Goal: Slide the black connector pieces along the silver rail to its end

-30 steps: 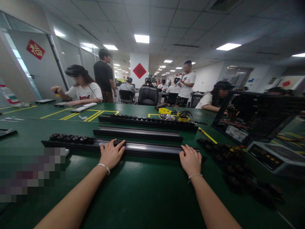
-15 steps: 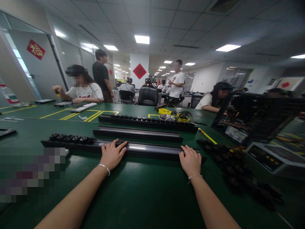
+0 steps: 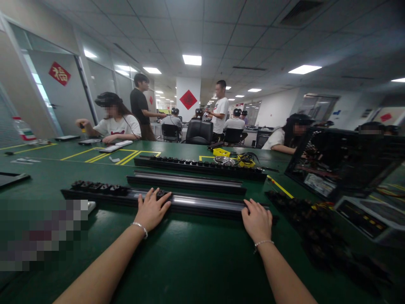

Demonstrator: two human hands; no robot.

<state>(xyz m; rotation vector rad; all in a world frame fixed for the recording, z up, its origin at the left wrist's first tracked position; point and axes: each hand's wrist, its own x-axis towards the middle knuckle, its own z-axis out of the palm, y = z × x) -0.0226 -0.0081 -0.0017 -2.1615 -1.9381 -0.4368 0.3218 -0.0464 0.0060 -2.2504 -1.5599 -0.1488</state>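
Observation:
A long black rail with a shiny grey channel lies across the green table in front of me. My left hand is open, its spread fingers touching the rail and a small black part seated in its channel. My right hand rests at the right end of the same rail, fingers stretched over its top and the thumb at the near side. Several similar black parts sit in a row at the rail's left end. The undersides of my fingers are hidden.
Behind lie a bare-channelled rail and another rail filled with black parts. A heap of black parts, a metal box and an open black computer case stand right. People sit and stand beyond the table.
My view has tilted and shifted slightly, so the table scene sits a little lower and further right. Both hands keep their places on the rail. A standing person in white has moved left.

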